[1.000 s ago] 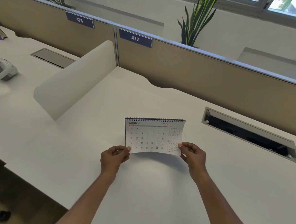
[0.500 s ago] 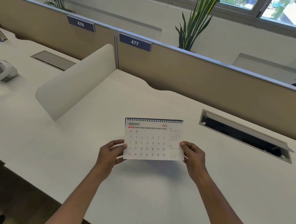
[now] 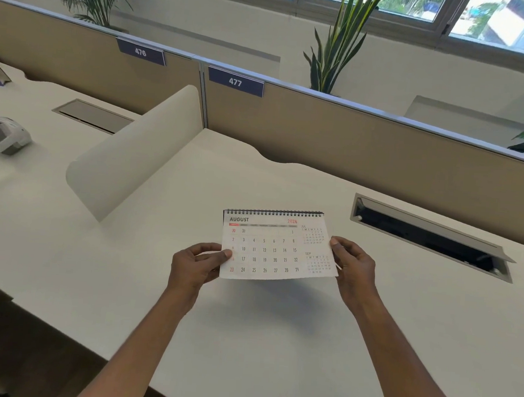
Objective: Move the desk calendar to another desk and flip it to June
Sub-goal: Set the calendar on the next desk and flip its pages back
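A white spiral-bound desk calendar is held above the white desk marked 477. Its front page reads AUGUST 2026, with the black wire binding along the top. My left hand pinches the page's left edge with the thumb on the front. My right hand holds the right edge near the small SEP grid. The page's lower edge hangs free above the desk and casts a shadow below it. The calendar's back and stand are hidden.
A curved white divider separates this desk from the left desk 476. An open cable tray lies at the right rear. Beige partition panels run along the back. A grey device sits on the left desk.
The calendar page has been lifted and tilted more toward me, so it looks larger and flatter. Both hands shifted slightly up the page's sides; the view tilted upward.
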Demonstrator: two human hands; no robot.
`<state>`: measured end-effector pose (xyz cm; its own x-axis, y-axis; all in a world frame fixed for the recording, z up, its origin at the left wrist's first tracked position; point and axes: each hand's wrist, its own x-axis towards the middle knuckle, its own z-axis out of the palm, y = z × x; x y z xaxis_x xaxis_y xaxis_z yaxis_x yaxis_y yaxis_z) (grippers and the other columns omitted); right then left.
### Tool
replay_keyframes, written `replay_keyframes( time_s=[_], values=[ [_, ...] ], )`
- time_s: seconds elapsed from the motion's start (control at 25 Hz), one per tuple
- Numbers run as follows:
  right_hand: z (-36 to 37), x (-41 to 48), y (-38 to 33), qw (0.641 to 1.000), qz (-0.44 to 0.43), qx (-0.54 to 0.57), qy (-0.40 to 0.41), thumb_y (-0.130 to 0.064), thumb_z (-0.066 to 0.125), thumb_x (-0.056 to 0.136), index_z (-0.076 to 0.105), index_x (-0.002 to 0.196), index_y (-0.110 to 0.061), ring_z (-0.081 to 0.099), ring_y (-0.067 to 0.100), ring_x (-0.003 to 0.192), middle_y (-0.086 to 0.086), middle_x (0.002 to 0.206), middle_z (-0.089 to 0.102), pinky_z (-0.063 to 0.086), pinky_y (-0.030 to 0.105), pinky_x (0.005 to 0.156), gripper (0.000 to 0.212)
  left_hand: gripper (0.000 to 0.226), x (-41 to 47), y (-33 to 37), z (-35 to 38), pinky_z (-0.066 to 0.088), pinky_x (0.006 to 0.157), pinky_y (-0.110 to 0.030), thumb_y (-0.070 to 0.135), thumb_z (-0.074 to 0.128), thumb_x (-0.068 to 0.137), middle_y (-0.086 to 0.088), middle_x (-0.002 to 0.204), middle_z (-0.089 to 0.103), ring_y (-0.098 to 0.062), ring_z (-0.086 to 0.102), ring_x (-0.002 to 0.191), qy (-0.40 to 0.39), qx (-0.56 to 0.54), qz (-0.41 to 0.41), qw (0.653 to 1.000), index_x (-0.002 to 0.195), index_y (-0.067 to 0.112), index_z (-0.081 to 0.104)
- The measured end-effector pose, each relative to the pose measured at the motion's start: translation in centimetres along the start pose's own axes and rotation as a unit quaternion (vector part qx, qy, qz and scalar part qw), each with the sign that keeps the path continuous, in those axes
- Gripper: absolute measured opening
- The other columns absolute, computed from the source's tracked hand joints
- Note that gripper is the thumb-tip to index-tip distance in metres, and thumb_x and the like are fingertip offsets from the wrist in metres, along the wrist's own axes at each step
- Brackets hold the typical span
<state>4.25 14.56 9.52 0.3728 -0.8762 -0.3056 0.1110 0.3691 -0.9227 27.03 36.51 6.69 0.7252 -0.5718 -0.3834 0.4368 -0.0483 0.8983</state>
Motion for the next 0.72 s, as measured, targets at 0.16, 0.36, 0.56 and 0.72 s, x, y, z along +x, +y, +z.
replay_keyframes(
  time_s=[0.16,0.36,0.56,0.72],
  values=[
    [0.2,0.0,-0.6,1.000,0.001,0.009,0.002,-0.011,0.069,0.097,0.073,0.107,-0.005,0.072,0.028,0.091,0.016,0.103,0.079,0.054,0.036,0.073,0.013,0.050,-0.3,1.0,0.4,0.062,0.065,-0.031,0.021,0.096,0.063,-0.019,0.092,0.082,-0.032,0.081,0.085,-0.013,-0.007,0.021,1.000,0.104,0.007,0.071],
    [0.7,0.2,-1.0,0.999,-0.002,0.031,-0.006,-0.009,0.067,0.098,0.073,0.112,-0.005,0.073,0.030,0.094,0.019,0.106,0.078,0.059,0.036,0.074,0.016,0.033,0.1,2.4,1.1,0.061,0.064,-0.030,0.032,0.085,0.084,-0.013,0.095,0.083,-0.024,0.080,0.082,-0.027,-0.039,0.043,0.998,0.111,0.017,0.076],
    [1.5,0.9,-1.7,0.999,0.000,0.037,-0.016,-0.002,0.060,0.099,0.074,0.111,-0.010,0.072,0.024,0.095,0.010,0.105,0.079,0.057,0.032,0.077,0.020,0.022,1.3,4.2,1.4,0.063,0.071,-0.034,0.012,0.064,0.101,-0.006,0.106,0.082,-0.021,0.078,0.089,-0.076,-0.040,0.079,0.993,0.116,0.022,0.076],
    [2.6,1.7,-2.6,0.999,-0.021,0.001,-0.025,-0.017,0.067,0.099,0.075,0.111,-0.013,0.071,0.020,0.091,0.003,0.099,0.080,0.054,0.034,0.081,0.015,0.019,2.6,5.2,2.5,0.064,0.071,-0.034,0.019,0.079,0.090,-0.006,0.097,0.082,-0.028,0.077,0.089,-0.018,-0.004,0.126,0.992,0.110,0.016,0.079]
  ],
)
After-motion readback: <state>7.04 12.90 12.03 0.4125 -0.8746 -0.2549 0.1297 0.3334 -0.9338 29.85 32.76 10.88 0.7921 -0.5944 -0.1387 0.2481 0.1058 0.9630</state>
